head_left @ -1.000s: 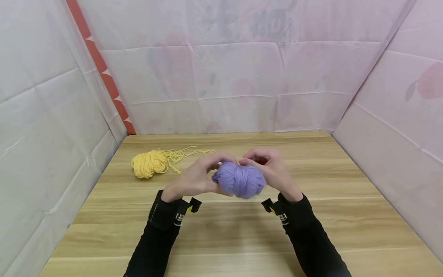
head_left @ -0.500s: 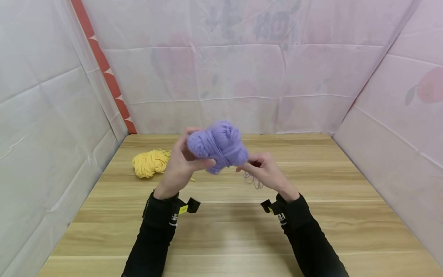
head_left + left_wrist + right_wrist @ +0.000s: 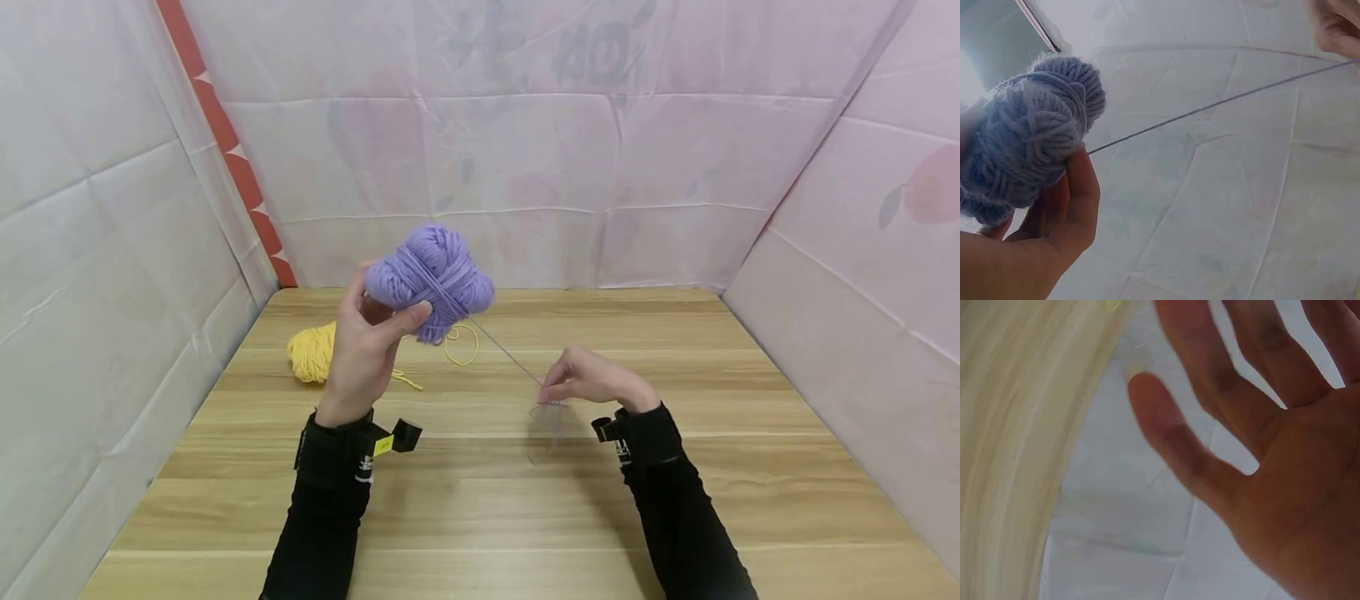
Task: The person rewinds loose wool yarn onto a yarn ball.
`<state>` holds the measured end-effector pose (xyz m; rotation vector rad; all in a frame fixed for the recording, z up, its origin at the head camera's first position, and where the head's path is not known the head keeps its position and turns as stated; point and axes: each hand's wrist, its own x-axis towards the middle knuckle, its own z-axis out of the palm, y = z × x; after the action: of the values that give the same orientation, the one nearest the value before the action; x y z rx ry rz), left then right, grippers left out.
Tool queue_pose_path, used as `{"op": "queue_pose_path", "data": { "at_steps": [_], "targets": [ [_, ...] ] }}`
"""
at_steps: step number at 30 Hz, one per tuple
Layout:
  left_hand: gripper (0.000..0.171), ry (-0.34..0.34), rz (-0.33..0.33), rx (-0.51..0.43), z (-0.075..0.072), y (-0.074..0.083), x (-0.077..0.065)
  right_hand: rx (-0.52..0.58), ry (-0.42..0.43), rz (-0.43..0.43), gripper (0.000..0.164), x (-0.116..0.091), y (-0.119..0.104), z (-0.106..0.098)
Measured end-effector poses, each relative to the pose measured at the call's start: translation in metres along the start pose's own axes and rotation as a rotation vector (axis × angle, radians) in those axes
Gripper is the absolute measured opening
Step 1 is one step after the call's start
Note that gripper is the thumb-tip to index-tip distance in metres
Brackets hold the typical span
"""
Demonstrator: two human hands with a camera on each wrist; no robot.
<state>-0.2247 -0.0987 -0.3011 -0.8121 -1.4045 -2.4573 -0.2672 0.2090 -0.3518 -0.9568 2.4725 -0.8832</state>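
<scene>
My left hand [image 3: 360, 354] holds a ball of purple yarn [image 3: 431, 271] up over the far part of the table, thumb across its near side. Wraps cross over the ball's middle. From its lower right a taut purple strand [image 3: 504, 348] slants down to my right hand [image 3: 600, 382], whose fingertips pinch it in the head view. Thin loose loops hang just below those fingertips. The left wrist view shows the same yarn ball [image 3: 1029, 137] and the stretched strand [image 3: 1210, 107]. In the right wrist view the palm and thumb [image 3: 1160, 409] show, but the purple yarn does not.
A yellow yarn ball [image 3: 310, 353] lies at the back left of the wooden table [image 3: 480, 517], partly hidden by my left hand. Its loose yellow strand [image 3: 476, 346] curls out to the right. White patterned cloth [image 3: 525, 150] walls the table's back and sides.
My left hand has raised the purple yarn ball up and to the left, turning it. My right hand has moved apart and lower, drawing a strand taut between them.
</scene>
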Motion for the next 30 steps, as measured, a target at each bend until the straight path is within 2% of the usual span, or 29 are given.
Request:
{"op": "queue_pose_path", "data": {
  "at_steps": [4,8,11,13,15,19,22,26,30],
  "targets": [
    [0.050,0.010,-0.005,0.008,0.000,0.001,0.000,-0.093,-0.004,0.105,0.012,-0.001,0.015,-0.001],
    [0.049,0.013,-0.007,0.010,0.001,0.001,0.000,-0.173,0.000,0.270,0.010,-0.002,0.026,-0.001],
    [0.047,0.008,-0.024,0.022,0.004,-0.001,0.000,-0.213,-0.009,0.320,0.023,-0.004,0.026,-0.001],
    [0.045,-0.001,-0.043,0.047,0.006,-0.004,0.000,-0.192,-0.002,0.273,0.040,-0.006,0.020,0.001],
    [0.045,-0.016,-0.063,0.076,0.009,-0.008,0.000,-0.121,0.022,0.150,0.052,-0.004,0.008,0.005],
    [0.045,-0.061,-0.096,0.148,0.016,-0.015,0.000,0.272,0.069,-0.078,0.061,0.009,-0.029,0.020],
    [0.048,-0.075,-0.118,0.196,0.020,-0.019,-0.001,0.499,0.119,-0.138,0.051,0.017,-0.051,0.032],
    [0.049,-0.028,-0.125,0.255,0.022,-0.021,0.000,0.560,0.239,-0.138,0.032,0.017,-0.063,0.038],
    [0.051,0.035,-0.094,0.341,0.020,-0.023,0.002,0.544,0.321,-0.146,0.029,0.006,-0.067,0.033]
  ]
}}
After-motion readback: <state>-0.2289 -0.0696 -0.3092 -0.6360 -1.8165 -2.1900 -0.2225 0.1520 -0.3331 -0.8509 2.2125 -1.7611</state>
